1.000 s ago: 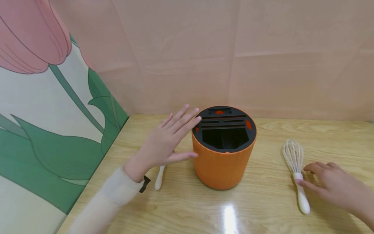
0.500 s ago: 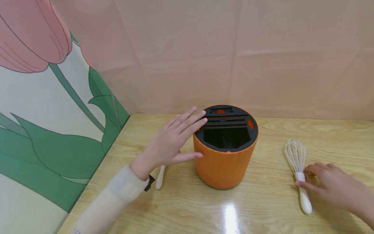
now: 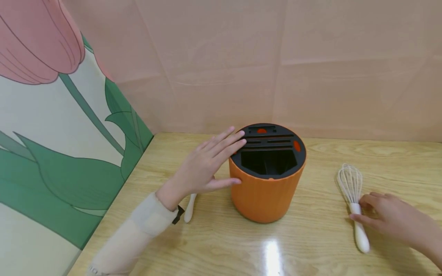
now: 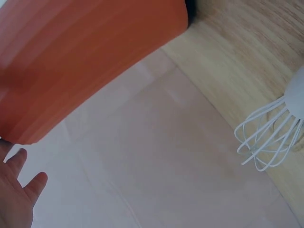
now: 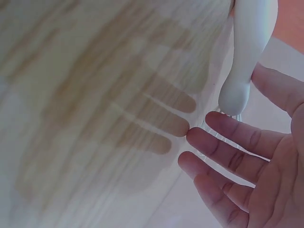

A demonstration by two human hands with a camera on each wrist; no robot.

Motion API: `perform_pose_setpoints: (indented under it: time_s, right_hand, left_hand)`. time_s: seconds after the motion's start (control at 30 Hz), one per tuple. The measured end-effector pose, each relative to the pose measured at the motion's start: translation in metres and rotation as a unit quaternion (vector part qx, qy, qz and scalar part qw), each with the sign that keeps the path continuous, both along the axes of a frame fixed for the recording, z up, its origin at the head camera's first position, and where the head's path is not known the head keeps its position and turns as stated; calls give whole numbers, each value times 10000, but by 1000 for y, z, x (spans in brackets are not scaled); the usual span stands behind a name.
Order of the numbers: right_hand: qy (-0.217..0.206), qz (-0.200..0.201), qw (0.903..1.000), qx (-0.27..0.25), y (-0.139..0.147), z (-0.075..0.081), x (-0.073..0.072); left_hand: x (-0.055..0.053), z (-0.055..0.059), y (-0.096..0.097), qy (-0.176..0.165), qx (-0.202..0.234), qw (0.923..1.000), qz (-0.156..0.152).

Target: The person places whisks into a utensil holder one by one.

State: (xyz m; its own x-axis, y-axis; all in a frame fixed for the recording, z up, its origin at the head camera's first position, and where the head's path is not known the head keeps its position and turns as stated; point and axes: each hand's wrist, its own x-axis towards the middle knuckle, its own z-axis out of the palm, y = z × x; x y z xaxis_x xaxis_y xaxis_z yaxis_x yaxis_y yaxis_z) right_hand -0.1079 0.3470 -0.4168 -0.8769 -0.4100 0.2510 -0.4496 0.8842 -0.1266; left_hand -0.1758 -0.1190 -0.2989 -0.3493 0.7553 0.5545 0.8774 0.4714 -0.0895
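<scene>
In the head view, my left hand (image 3: 207, 161) lies along the left side of an orange utensil holder (image 3: 264, 199) with a black slotted top (image 3: 269, 168). Its fingers are straight over the rim, and the thumb lies against the front wall. A white whisk (image 3: 350, 184) rests on the table at the right. Beside its neck is my right hand (image 3: 391, 216), thumb across the handle and index finger near the collar. The right wrist view has the thumb touching the whisk handle (image 5: 249, 42), with the other fingers extended and apart from it.
A second white handle (image 3: 189, 209) shows below my left hand; the left wrist view reveals whisk wires (image 4: 268, 137) at its end. The wooden table (image 3: 221, 245) meets a pinkish cloth backdrop (image 3: 221, 76) behind. A tulip-printed panel (image 3: 83, 184) stands at the left.
My left hand has moved right, its fingers coming further over the holder's rim. The right thumb and index have drawn slightly closer to the whisk's neck. The view has shifted a little.
</scene>
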Motion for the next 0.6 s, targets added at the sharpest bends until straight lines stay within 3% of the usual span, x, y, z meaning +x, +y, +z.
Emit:
perform_pose_setpoints:
  time_s: [0.2, 0.43, 0.6]
  right_hand:
    - [-710, -315, 9969, -144, -3, 4, 3]
    - [-974, -340, 9938, -421, -6, 4, 4]
    - [-1525, -647, 9853, -407, -6, 9, -1]
  left_hand:
    - [0, 0, 2, -4, 85, 9999, -150]
    - [-1, -2, 2, -176, 183, 9993, -257]
    - [-1, -3, 2, -349, 194, 9986, -354]
